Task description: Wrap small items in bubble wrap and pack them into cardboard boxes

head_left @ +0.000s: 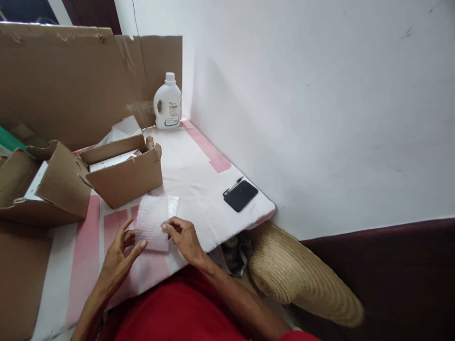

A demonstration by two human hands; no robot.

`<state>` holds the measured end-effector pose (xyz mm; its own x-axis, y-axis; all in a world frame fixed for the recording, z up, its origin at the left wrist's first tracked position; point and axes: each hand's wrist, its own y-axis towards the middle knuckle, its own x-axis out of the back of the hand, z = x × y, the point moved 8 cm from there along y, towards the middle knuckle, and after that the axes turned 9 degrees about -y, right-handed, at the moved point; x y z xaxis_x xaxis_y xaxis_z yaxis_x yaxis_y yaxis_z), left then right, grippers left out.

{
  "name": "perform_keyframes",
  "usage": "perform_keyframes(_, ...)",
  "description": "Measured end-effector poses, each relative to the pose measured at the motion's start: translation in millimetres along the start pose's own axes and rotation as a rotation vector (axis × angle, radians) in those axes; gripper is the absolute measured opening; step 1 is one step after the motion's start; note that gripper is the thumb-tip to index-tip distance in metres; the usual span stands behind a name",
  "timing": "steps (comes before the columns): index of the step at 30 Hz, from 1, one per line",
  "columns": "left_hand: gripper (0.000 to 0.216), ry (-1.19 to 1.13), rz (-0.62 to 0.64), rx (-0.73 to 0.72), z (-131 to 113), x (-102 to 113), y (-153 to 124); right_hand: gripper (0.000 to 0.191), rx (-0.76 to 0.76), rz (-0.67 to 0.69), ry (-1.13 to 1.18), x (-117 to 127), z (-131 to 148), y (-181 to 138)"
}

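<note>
The bubble wrap sheet [152,222] lies flat on the surface [199,170], just before an open cardboard box [124,177]. Fingers of the left hand [122,251] clamp its left edge; fingers of the right hand [183,239] pinch its right edge.

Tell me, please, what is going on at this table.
A person in a red top holds a sheet of bubble wrap flat on the table, left hand at its near left edge, right hand at its near right corner. An open cardboard box stands just behind it. Further off are a white bottle, a black phone with a pen beside it, and a straw hat below the table's edge.
</note>
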<state>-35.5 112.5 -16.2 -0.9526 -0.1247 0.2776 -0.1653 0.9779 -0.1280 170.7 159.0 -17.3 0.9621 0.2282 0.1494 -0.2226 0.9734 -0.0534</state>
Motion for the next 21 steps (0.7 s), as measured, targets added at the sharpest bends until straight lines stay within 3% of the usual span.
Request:
perform_keyframes(3,0.080,0.089,-0.048,-0.041,0,-13,5,0.030,-0.014,-0.058,-0.163,13,-8,14)
perform_keyframes(10,0.062,0.246,-0.128,-0.163,4,-20,11,0.024,0.025,-0.179,-0.495,28,-22,31)
perform_keyframes(12,0.056,0.371,-0.196,-0.300,-8,-22,4,0.025,0.025,-0.186,-0.547,28,-25,35)
perform_keyframes(14,0.048,0.548,-0.273,-0.524,-28,-31,-12,0.025,0.026,-0.184,-0.589,28,-27,38)
perform_keyframes(17,0.045,0.766,-0.163,-0.848,-44,-64,-39,0.025,0.035,-0.175,-0.640,28,-25,41)
perform_keyframes(21,0.049,0.916,0.034,-0.929,-29,-96,-55,0.013,0.086,-0.237,-0.753,32,-11,30)
